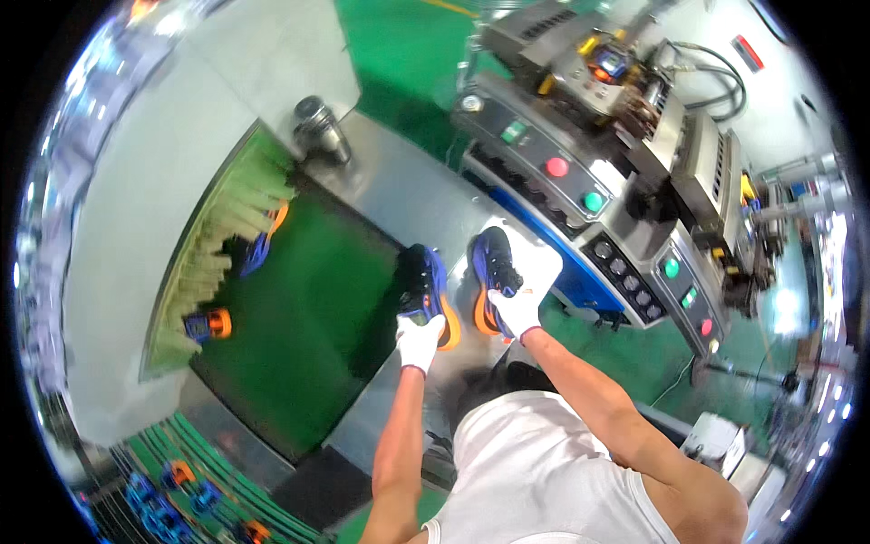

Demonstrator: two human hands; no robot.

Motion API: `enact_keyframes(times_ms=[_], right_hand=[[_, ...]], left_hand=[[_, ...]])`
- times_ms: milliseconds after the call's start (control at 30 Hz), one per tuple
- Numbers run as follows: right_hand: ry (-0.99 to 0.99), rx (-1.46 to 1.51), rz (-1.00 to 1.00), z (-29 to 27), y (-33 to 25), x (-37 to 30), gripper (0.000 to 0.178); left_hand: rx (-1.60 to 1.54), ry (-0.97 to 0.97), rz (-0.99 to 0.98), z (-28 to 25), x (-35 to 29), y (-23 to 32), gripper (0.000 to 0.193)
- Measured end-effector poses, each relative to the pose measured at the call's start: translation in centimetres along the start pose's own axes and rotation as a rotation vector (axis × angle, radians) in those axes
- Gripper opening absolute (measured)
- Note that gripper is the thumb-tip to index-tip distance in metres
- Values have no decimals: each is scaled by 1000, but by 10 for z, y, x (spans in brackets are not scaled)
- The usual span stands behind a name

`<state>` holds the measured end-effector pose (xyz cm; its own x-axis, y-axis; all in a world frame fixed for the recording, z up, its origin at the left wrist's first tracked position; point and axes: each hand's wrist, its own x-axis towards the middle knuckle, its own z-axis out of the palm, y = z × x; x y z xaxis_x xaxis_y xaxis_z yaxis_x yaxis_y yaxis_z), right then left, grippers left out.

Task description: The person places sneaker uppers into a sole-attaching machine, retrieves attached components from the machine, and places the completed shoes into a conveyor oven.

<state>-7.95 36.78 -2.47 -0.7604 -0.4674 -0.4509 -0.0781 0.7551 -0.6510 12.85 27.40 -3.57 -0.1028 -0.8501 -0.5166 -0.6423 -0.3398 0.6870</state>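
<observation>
My left hand [420, 343], in a white glove, is closed on the heel end of a black, blue and orange sneaker [436, 286]. This shoe is at the edge between the green conveyor belt [299, 317] and the metal table [399, 204]. A matching sneaker [490, 265] is in my right hand [516, 314], also white-gloved, with the fingers around its heel end. The two shoes are side by side, toes pointing away from me, a small gap between them. Whether their soles touch the metal is unclear.
Left, two sneakers, one [261, 247] farther and one [209, 325] nearer, sit by a fringe curtain [195, 267] on a pale machine housing. A metal canister [321, 129] stands on the table. Right is a machine with button panels [544, 159]. A rack [181, 490] at lower left holds several shoes.
</observation>
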Motion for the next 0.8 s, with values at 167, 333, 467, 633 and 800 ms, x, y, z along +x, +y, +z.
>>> enact_keyframes(times_ms=[167, 333, 467, 633, 800], right_hand=[[26, 770, 35, -73, 18, -55, 42], [417, 870, 138, -162, 92, -142, 54], [738, 1119, 236, -226, 126, -253, 56], [1427, 1424, 196, -268, 220, -380, 63], [2094, 1152, 244, -321, 304, -491, 72]], left_hand=[[217, -232, 170, 8, -35, 62, 68], [570, -530, 434, 79, -124, 129, 68], [513, -853, 724, 131, -220, 156, 64], [710, -1249, 893, 205, -382, 174, 62], [792, -1480, 1152, 287, -560, 189, 70]])
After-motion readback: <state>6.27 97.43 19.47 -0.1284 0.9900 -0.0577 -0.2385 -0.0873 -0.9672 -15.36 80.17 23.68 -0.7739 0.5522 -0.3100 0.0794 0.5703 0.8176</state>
